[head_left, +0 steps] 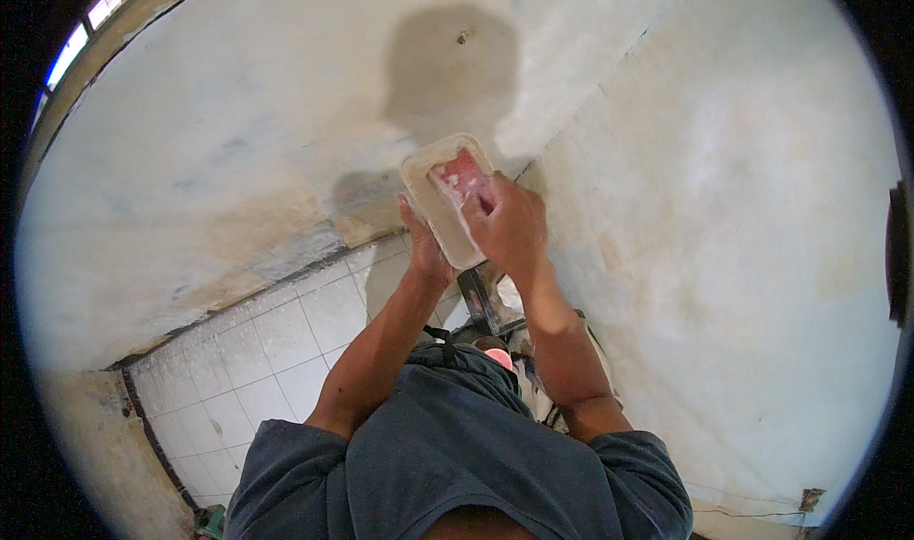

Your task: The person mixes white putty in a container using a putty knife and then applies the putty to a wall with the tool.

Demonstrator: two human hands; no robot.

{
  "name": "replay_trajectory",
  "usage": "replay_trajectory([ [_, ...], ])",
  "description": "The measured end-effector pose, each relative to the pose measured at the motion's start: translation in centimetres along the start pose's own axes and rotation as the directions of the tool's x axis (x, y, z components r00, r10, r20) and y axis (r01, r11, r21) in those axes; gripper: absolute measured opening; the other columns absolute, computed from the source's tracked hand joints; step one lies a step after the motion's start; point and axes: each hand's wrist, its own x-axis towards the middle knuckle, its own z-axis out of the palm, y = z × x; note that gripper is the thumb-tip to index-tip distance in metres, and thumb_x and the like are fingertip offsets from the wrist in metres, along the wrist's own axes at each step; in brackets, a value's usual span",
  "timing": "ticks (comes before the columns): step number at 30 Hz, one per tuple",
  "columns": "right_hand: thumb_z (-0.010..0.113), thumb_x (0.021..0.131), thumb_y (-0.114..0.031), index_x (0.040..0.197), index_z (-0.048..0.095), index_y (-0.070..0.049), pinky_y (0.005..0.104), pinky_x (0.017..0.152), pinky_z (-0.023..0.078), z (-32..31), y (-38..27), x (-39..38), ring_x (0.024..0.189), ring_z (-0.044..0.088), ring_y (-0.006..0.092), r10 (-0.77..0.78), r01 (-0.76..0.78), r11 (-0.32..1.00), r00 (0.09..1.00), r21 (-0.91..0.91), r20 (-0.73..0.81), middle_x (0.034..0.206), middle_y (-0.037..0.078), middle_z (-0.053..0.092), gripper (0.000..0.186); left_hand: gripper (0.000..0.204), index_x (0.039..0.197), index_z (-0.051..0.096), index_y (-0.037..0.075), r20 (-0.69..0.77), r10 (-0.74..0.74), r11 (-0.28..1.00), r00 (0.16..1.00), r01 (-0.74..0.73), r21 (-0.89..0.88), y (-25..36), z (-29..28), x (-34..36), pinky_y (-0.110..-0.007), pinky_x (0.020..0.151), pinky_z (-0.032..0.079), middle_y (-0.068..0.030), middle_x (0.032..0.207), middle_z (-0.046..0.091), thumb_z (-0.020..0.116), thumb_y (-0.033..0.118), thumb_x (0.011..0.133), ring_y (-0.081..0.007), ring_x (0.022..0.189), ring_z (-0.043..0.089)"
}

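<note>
Tray point(440, 214), shallow, cream-coloured and rounded at the corners, is being held up in the air ahead of the body, its long side being slanted and its hollow being turned toward the camera. Within its upper part a flat red piece point(459, 167) is being seen, its face being marked by whitish smears and lumps. By the left hand point(424, 245) the tray is being clamped at its left side and lower end, the thumb being kept along the outer wall while the other fingers are being hidden beneath. By the right hand point(512, 218), laid over the tray's right rim, the red piece is being gripped at its lower edge between curled fingers and thumb; part of the grip is being concealed by the knuckles.

Behind the tray a pale, stained wall point(238, 111) is being crossed by a rounded shadow point(452, 69), in which a small hole-like mark point(464, 37) is being shown. On the right a second pale wall point(743, 159) is being met at a slanting corner. Below, a floor of white tiles point(276, 335) is being bordered by the first wall's dark lower edge. Between the forearms, a dark frame-like object point(479, 297) and a small pink item point(499, 357) are being partly covered by the body. A dark grey shirt point(466, 454) is being worn.
</note>
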Motion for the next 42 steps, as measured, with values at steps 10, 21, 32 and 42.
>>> replay_trajectory([
  [10,0.063,0.080,-0.020,0.077,0.060,-0.001,0.0454,0.062,0.050,-0.5,2.6,-0.3,0.067,0.062,0.0414,0.136,-0.134,0.991,0.983,0.023,-0.120,0.072,0.022,0.063,0.019,0.083,0.141,0.040,0.017,0.039,-0.090,0.996,0.995,0.090,0.011,-2.6,1.3,2.0,-0.045,0.107,0.040,-0.0079,0.138,0.049,0.026,0.079,0.087,-0.0279,0.126,0.049],
  [21,0.066,0.077,-0.019,0.076,0.059,0.002,0.0447,0.060,0.051,-0.3,1.7,-1.3,0.066,0.064,0.0406,0.282,-0.289,0.957,0.932,0.005,-0.228,0.071,0.024,0.063,0.022,0.062,0.136,0.045,0.020,0.136,-0.155,0.987,0.978,0.161,-0.030,-2.9,2.0,1.8,-0.044,0.103,0.043,-0.0046,0.133,0.053,0.037,0.064,0.093,-0.0254,0.121,0.052],
  [32,0.066,0.075,-0.018,0.073,0.057,0.002,0.0441,0.059,0.051,1.4,-1.1,0.0,0.064,0.064,0.0402,0.192,-0.203,0.979,0.955,-0.026,-0.224,0.068,0.023,0.062,0.022,0.067,0.136,0.044,0.019,0.100,-0.183,0.982,0.978,0.187,-0.036,0.8,2.1,1.3,-0.042,0.102,0.043,-0.0043,0.132,0.053,0.032,0.069,0.092,-0.0240,0.120,0.052],
  [42,0.065,0.074,-0.017,0.074,0.058,0.003,0.0426,0.058,0.050,4.0,-5.0,1.6,0.060,0.063,0.0389,0.277,-0.283,0.959,0.948,-0.021,-0.155,0.066,0.022,0.062,0.021,0.068,0.135,0.046,0.018,0.290,-0.167,0.926,0.942,0.251,-0.283,5.2,0.1,1.6,-0.043,0.102,0.044,-0.0049,0.128,0.055,0.028,0.069,0.093,-0.0248,0.116,0.054],
])
